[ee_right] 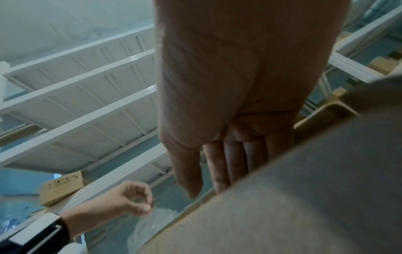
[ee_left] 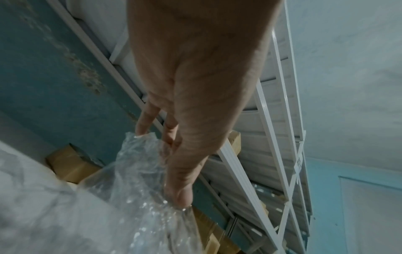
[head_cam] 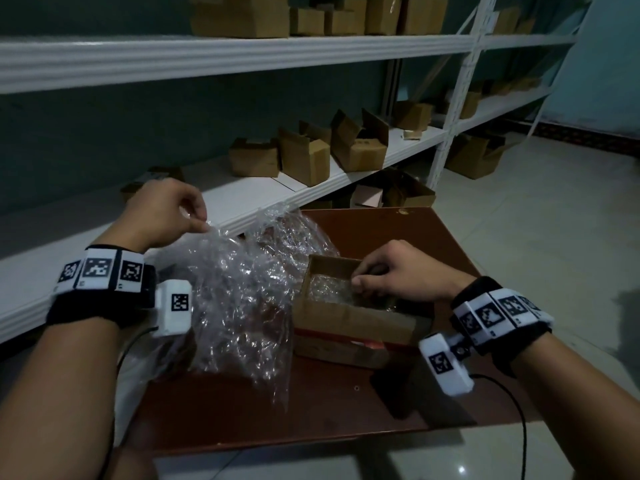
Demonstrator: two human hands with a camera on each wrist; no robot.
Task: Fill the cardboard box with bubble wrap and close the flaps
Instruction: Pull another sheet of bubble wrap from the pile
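An open cardboard box (head_cam: 349,318) sits on the brown table (head_cam: 388,230), with some bubble wrap (head_cam: 327,289) lying inside it. A large crumpled sheet of bubble wrap (head_cam: 242,299) spreads over the table left of the box. My left hand (head_cam: 205,226) is raised above that sheet and pinches its top edge between thumb and fingers; the left wrist view shows the same pinch by this hand (ee_left: 162,165) on the wrap (ee_left: 139,197). My right hand (head_cam: 358,277) reaches into the box with straight fingers (ee_right: 219,168). Their tips are hidden behind a box flap (ee_right: 293,197).
White metal shelving (head_cam: 263,188) runs behind the table and holds several small cardboard boxes (head_cam: 304,157). More boxes sit on the top shelf (head_cam: 329,19) and under the shelving. Tiled floor (head_cam: 554,220) lies to the right. Cables hang from both wrist cameras.
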